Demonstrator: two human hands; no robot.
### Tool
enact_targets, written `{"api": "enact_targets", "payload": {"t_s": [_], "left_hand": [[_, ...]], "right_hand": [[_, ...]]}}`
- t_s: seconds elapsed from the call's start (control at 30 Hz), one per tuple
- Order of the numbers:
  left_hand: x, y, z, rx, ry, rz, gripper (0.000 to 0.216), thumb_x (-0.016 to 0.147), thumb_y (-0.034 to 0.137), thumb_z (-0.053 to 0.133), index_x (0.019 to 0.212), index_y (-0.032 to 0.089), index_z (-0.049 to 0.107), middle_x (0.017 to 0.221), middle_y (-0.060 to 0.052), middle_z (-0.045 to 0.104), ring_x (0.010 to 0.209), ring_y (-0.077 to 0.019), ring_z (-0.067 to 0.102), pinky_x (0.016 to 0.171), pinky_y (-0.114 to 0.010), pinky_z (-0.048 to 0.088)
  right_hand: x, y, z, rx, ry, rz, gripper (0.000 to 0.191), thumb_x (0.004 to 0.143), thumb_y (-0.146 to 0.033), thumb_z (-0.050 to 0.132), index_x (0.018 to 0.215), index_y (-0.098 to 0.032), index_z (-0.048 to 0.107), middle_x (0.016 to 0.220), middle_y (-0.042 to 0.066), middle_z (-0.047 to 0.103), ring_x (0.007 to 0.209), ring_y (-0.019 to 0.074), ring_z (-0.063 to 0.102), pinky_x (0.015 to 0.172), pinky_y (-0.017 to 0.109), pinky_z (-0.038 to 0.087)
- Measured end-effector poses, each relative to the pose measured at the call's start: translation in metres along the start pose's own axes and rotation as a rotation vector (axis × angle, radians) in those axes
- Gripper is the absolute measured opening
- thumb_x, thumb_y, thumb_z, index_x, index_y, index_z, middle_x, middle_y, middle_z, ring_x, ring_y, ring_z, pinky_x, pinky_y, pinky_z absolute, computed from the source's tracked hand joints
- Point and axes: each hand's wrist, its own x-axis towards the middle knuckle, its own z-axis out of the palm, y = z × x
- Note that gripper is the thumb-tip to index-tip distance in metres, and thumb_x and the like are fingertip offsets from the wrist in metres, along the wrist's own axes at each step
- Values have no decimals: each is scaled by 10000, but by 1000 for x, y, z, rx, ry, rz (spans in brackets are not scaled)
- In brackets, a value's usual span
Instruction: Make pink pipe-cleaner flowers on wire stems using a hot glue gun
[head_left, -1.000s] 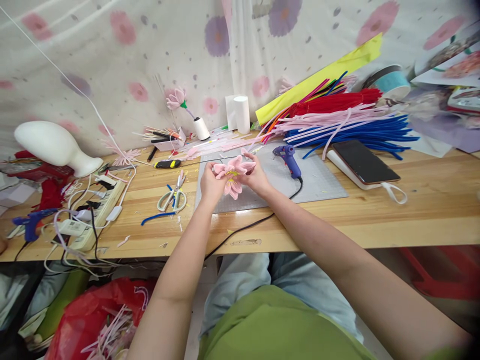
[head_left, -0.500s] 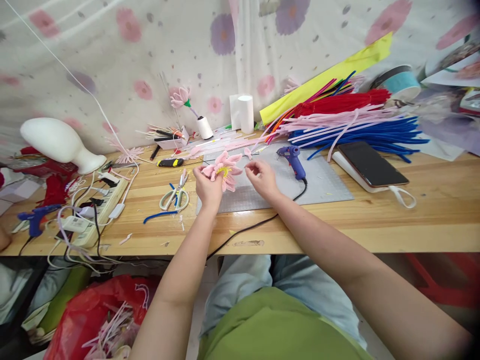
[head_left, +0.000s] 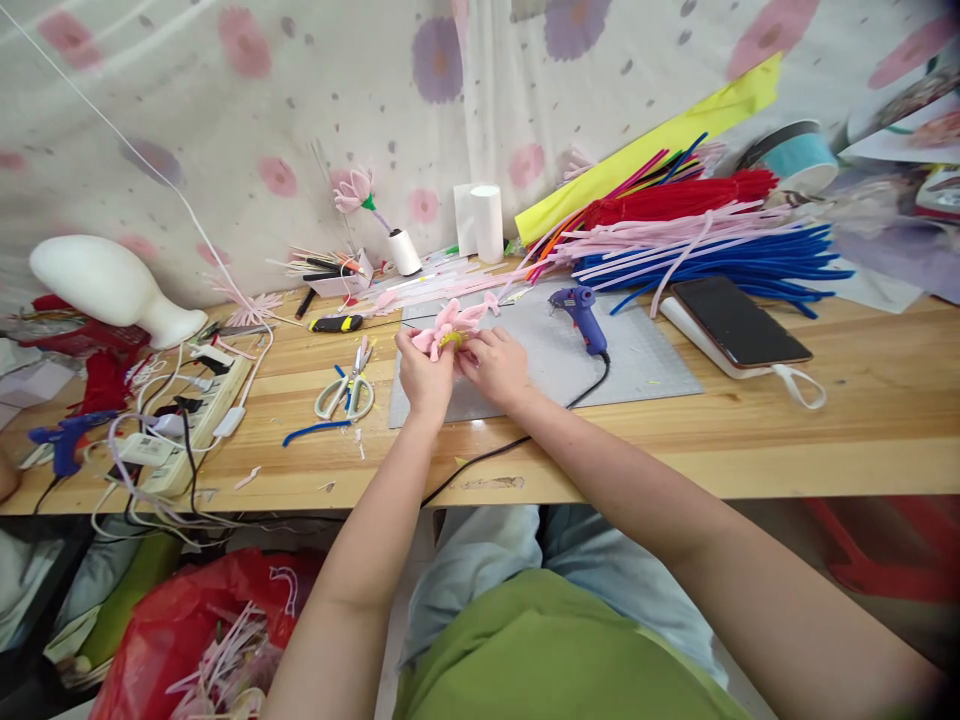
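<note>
Head view: two hands (head_left: 427, 384) touch one pink flower (head_left: 452, 318).

Wood tbl (head_left: 675, 450) w/ grey mat (head_left: 553, 362); scissors (head_left: 358, 378) beside it; pwr strip (head_left: 201, 440) further left.

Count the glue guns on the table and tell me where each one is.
2: a blue glue gun on the grey mat, and a second glue gun at far left, left of the power strip. More could be hidden.
</note>
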Motion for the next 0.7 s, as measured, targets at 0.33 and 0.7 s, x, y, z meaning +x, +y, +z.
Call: {"api": "enact_targets", "payload": {"t_s": [0.33, 0.7], "left_hand": [[0, 0, 2, 54, 11, -20, 458, 648, 277, 698, 982, 213, 391, 949, -77, 620, 866, -227, 621, 767, -329, 454], [12, -12, -9, 33, 83, -123, 470, 612, 284, 719, 940, 225, 387, 940, -50, 613, 856, -193, 615, 769, -315, 462]], "right_hand": [[-2, 3, 0, 99, 53, 184, 153, 789, -269, 527, 789, -209, 668, 774, 41, 635, 772, 187, 527, 614, 289, 337], [2, 31, -8, 368, 136, 300, 103, 740, -200, 374, 693, -205, 466, 723, 24, 526, 688, 158, 471, 622, 274, 345]]}}
